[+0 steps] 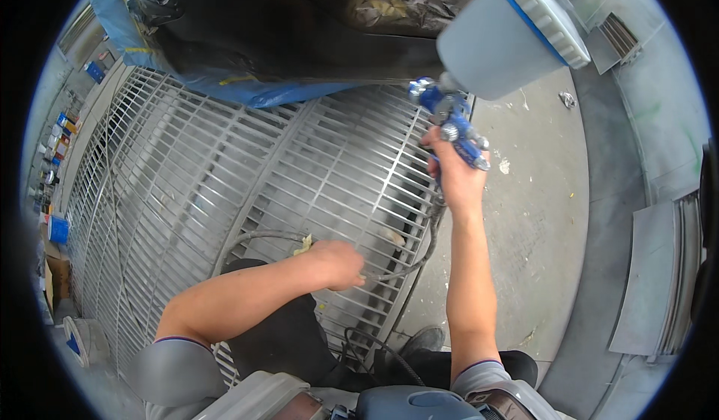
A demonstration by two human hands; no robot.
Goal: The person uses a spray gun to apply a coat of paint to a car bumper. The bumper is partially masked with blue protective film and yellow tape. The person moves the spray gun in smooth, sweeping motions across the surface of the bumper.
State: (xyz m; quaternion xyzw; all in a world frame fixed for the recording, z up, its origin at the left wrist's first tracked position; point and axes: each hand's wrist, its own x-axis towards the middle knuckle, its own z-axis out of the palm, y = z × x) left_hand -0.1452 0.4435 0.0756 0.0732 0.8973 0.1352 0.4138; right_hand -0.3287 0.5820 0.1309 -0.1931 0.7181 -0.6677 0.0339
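Note:
My right hand (458, 167) grips a blue spray gun (453, 120) by its handle, arm stretched forward. On top of the gun sits a large translucent cup (498, 42) with a white screw lid and a blue ring. A grey air hose (431, 244) hangs from the handle and curves down to my left hand (337, 264), which is closed around it over the floor grating. Beyond the gun stands a dark painted panel (277, 27), its lower edge masked with blue plastic film (277, 94).
Metal floor grating (329, 158) spans the left and middle, bordering a concrete floor (524, 218) on the right. Cans and bottles (56, 147) line the far left, near a white bucket (86, 341). Flat panels (655, 278) lean on the right wall. The hose continues left across the grating.

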